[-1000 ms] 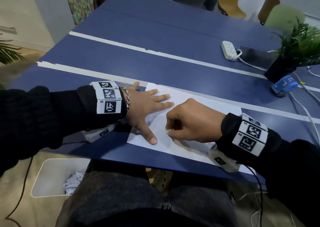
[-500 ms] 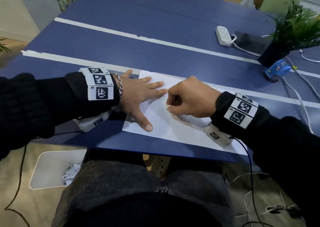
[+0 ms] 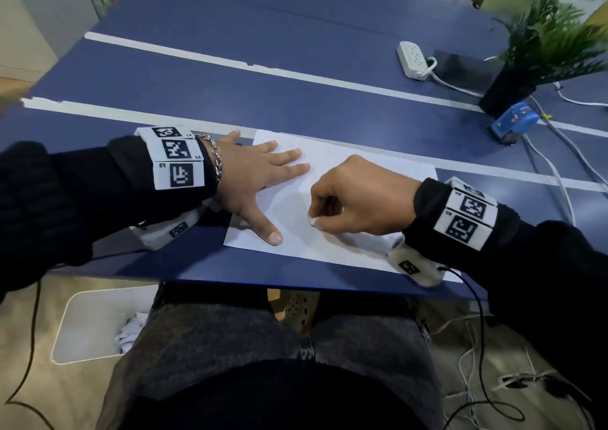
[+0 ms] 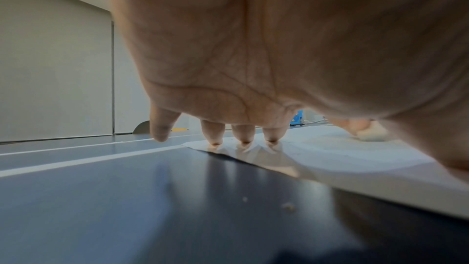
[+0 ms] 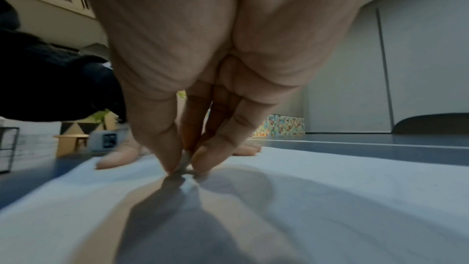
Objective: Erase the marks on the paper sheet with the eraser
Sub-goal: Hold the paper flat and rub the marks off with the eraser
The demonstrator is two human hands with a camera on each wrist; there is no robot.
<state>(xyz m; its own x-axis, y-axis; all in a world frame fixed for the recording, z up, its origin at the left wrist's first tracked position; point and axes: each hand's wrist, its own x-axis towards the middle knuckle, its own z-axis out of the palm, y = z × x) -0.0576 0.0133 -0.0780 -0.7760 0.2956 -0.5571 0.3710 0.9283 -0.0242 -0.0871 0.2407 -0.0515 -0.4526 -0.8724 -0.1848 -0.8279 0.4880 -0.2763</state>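
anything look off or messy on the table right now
Only small things: pale eraser crumbs lie on the blue table beside the white paper sheet, whose left edge lifts slightly near the left hand. Nothing looks damaged.

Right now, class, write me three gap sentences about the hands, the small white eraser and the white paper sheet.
1. The left hand presses flat on the white ____ sheet.
2. The right hand pinches the small white ____.
3. The sheet lies on a ____ table.

Missing words: paper; eraser; blue
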